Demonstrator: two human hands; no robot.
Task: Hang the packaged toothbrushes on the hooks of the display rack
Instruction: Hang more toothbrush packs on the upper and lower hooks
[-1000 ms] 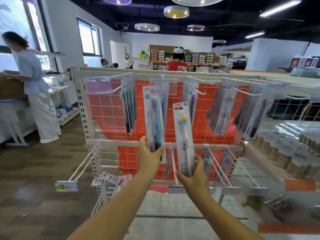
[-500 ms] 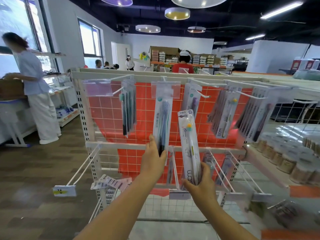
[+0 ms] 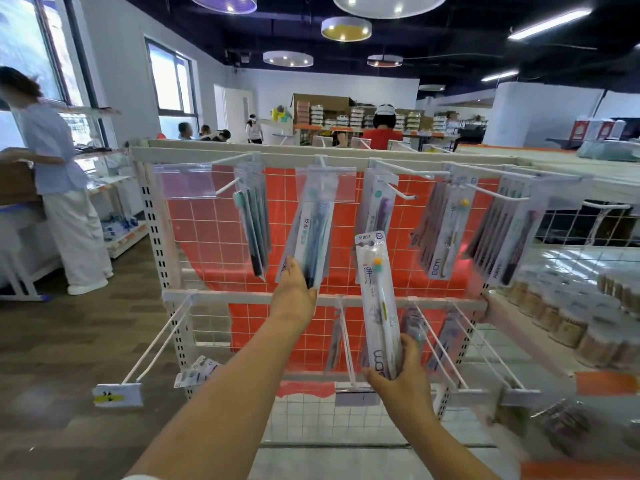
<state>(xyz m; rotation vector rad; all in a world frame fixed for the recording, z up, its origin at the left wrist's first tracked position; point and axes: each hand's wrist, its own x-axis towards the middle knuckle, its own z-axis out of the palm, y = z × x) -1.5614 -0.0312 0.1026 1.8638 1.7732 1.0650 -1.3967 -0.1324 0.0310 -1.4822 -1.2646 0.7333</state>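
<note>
Orange-backed rack (image 3: 204, 233) already carries many packs, the blue toothbrush pack (image 3: 308, 233) hangs on a top hook under the left hand's (image 3: 294, 292) loosely straight fingers, while the right hand (image 3: 398, 372) grips the yellow-tipped pack (image 3: 377, 299) unhung below.

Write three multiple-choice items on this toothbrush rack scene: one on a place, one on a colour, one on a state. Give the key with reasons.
1. Where is the pack in the right hand?
A. On a top hook
B. Held upright in front of the rack, off any hook
C. On the floor

2. What colour is the rack's back panel?
A. Orange-red
B. Green
C. Black

3. What is the left hand doing?
A. Hanging idle
B. Touching the lower end of a blue toothbrush pack on a top hook
C. Holding a price tag

Key: 1 B, the white pack stands free in the fingers; 2 A, orange-red tiles show behind the hooks; 3 B, the hand meets the pack's lower end.
</note>
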